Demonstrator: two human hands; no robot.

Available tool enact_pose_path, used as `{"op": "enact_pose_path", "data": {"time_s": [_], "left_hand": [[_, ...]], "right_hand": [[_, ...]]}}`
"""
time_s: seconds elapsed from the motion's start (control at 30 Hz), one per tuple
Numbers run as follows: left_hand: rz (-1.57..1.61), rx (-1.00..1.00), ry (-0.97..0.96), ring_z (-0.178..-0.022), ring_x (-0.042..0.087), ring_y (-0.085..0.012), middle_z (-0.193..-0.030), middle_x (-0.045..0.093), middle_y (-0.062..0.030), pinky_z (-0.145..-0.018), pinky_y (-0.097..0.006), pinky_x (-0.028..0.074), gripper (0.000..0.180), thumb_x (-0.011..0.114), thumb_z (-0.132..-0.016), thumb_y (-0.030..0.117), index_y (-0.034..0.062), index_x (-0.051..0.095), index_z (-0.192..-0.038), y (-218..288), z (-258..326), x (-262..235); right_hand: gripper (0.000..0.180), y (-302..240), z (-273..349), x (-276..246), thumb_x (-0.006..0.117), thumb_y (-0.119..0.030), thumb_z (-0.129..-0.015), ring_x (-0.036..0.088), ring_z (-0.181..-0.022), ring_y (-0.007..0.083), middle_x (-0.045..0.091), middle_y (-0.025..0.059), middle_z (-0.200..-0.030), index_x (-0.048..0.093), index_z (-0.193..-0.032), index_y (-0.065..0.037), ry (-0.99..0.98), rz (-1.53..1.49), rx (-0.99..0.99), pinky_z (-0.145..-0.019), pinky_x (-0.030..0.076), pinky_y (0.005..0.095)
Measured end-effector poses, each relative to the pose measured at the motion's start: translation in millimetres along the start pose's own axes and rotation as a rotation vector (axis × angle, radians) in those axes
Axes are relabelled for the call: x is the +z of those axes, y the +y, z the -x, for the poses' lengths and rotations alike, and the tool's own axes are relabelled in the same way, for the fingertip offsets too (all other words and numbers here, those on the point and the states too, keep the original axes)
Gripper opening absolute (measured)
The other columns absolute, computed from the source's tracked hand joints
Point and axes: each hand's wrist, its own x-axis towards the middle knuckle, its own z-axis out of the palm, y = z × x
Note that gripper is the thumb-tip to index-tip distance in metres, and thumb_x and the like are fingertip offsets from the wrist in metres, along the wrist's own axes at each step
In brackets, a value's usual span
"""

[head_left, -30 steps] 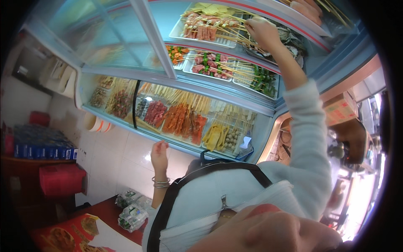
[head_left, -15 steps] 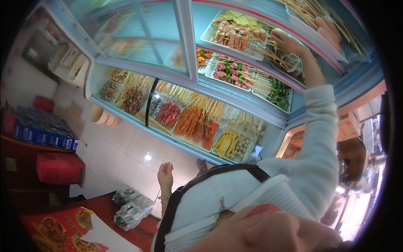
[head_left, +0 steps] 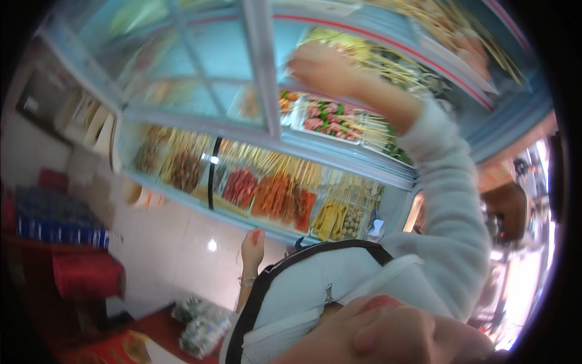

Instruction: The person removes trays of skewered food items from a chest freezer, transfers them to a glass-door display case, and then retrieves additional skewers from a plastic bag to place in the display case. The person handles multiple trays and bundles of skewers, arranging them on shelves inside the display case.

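Observation:
My right hand [head_left: 321, 70] reaches into the open upper shelf of a glass-fronted display case, over the left part of a tray of skewers [head_left: 339, 43]. Motion smears its fingers, so whether it grips a skewer cannot be told. On the shelf below lies a white tray of pink meat and green pepper skewers [head_left: 327, 118]. My left hand [head_left: 253, 246] hangs low in front of the case, its fingers curled closed. A thin pale line beside it is too faint to name, and what the fingers hold is hidden. A bracelet circles the left wrist.
The sliding glass door [head_left: 182, 67] covers the case's upper left. Behind the lower glass [head_left: 212, 182] lie several rows of skewers. A red stool-like box [head_left: 88, 274], blue cartons [head_left: 57, 215] and a table with wrapped packs [head_left: 203, 330] stand at the left.
My right hand has swept left along the upper shelf, away from the skewer handles at its right. The view has shifted slightly and blurred. My left hand stays low and curled.

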Motion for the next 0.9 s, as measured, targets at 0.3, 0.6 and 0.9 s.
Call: {"op": "enact_pose_path", "data": {"time_s": [0.3,0.6,0.9], "left_hand": [[0.239,0.078,-0.072,-0.078,0.053,-0.0103,-0.084,0.057,-0.0047,-0.072,-0.022,0.042,0.017,0.052,-0.087,0.014,-0.0001,0.053,-0.097,1,-12,1],[0.175,-0.171,-0.083,-0.075,0.056,-0.0118,-0.080,0.059,-0.0064,-0.071,-0.022,0.044,0.018,0.055,-0.085,0.014,-0.0009,0.054,-0.094,-29,6,0],[0.079,0.118,-0.196,-0.072,0.055,-0.0098,-0.078,0.059,-0.0037,-0.066,-0.021,0.043,0.020,0.055,-0.086,0.018,-0.0001,0.055,-0.094,-3,-33,16]], "right_hand": [[0.006,-2,-91,57,0.059,-0.021,-0.062,0.052,-0.083,0.0182,0.058,-0.0026,-0.073,0.064,-0.061,-0.019,-0.072,0.455,-0.336,-0.078,0.037,0.0323],[0.008,-7,53,-13,0.060,-0.021,-0.059,0.048,-0.083,0.0175,0.054,-0.0016,-0.074,0.064,-0.059,-0.015,-0.146,0.417,-0.164,-0.077,0.036,0.0289],[0.010,-17,207,-100,0.054,-0.014,-0.060,0.048,-0.079,0.0201,0.047,0.0046,-0.073,0.050,-0.066,-0.008,-0.199,0.475,0.160,-0.082,0.037,0.0316]]}}
